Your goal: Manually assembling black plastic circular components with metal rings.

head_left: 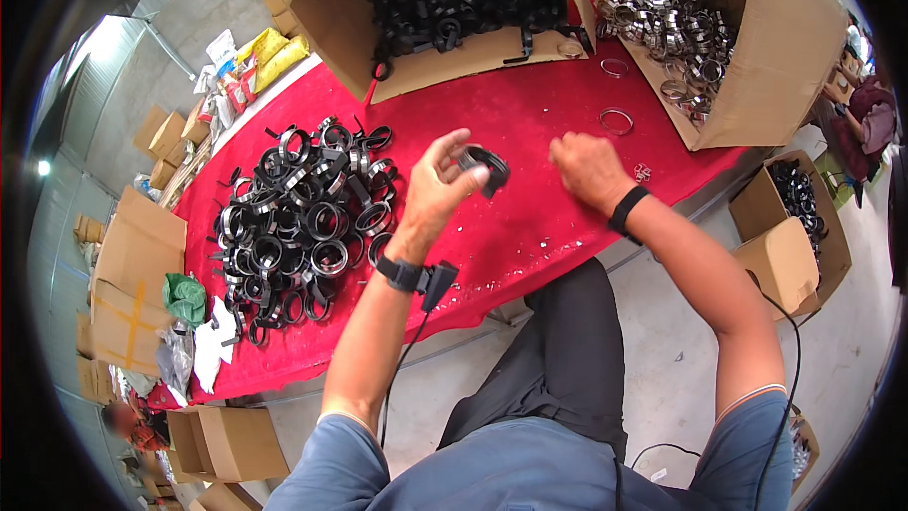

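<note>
My left hand [442, 185] grips a black ring-shaped clamp [485, 170] between thumb and fingers, above the red cloth. To its right, my right hand [593, 168] is closed, its fingers curled together over the table; whatever they may hold is hidden. A bare metal ring [616, 121] lies on the cloth just beyond my right hand, with a second metal ring [614, 67] farther back. Left of my left hand spreads a heap of black and silver ring clamps [303, 218].
At the back, a cardboard box [426, 71] on its side holds black clamp parts. Another carton [766, 57], at the right, holds shiny metal rings. Small bits [642, 172] litter the red cloth [454, 274]. An open box [776, 255] of black parts stands low at the right.
</note>
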A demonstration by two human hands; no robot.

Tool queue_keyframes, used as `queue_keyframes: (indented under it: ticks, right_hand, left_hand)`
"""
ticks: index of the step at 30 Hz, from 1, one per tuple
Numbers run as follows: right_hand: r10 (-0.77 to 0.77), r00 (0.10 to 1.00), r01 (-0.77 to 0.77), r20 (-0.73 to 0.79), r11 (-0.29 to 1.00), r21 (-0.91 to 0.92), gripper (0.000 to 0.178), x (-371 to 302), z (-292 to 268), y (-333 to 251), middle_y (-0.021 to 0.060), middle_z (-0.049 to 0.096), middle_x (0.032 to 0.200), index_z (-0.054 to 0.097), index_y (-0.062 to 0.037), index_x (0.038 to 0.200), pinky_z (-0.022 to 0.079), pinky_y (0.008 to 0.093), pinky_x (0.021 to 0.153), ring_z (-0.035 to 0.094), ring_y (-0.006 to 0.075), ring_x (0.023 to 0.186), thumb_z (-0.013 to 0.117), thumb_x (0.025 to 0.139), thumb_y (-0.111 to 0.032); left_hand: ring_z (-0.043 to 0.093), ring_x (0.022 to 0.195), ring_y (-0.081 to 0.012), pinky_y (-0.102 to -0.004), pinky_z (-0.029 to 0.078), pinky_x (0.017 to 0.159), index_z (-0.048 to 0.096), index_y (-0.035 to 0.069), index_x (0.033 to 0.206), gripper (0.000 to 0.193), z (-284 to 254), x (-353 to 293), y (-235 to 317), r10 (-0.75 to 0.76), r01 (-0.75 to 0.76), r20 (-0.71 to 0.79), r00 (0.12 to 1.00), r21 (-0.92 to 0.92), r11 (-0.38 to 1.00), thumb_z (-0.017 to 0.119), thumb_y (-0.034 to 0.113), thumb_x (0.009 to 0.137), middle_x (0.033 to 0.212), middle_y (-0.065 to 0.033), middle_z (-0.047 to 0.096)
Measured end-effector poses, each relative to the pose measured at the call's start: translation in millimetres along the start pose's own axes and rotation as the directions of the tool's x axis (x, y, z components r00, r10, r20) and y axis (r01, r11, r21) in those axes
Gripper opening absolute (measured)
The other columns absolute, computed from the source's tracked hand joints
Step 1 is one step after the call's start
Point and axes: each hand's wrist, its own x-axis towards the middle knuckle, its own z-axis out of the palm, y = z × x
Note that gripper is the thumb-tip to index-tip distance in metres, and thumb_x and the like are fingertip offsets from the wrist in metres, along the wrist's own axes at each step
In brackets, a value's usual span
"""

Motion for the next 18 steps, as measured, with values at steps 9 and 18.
queue_keyframes:
  ticks: [9, 18]
  right_hand:
    - [-0.122, 0.924, -0.036, 0.362, 0.915, 0.401, 0.063, -22.6, -42.2, -50.1, 0.0196, 0.063, 0.109, 0.065, -0.0003, 0.136, 0.056, 0.0475, 0.093, 0.064, 0.0406, 0.106, 0.084, 0.079, -0.02]
    - [0.052, 0.893, -0.152, 0.448, 0.97, 0.19, 0.047, -22.0, -50.6, -37.0, 0.0214, 0.064, 0.113, 0.075, -0.0041, 0.117, 0.055, 0.0492, 0.098, 0.066, 0.0415, 0.112, 0.088, 0.082, -0.033]
  left_hand:
    - [0.062, 0.135, -0.0349, -0.047, 0.047, 0.121, 0.042, -0.006, 0.16, 0.076, -2.6, -110.7, 19.6, 0.033, 0.012, 0.062, 0.998, -0.615, 0.788, 0.071, 0.036, 0.103, 0.157, -0.031, 0.052]
    - [0.071, 0.118, -0.0422, -0.0527, 0.058, 0.103, 0.035, 0.009, 0.167, 0.075, 4.1, -161.7, 18.7, -0.123, 0.27, 0.241, 0.963, -0.844, 0.463, 0.033, 0.062, 0.114, 0.145, -0.0328, 0.061]
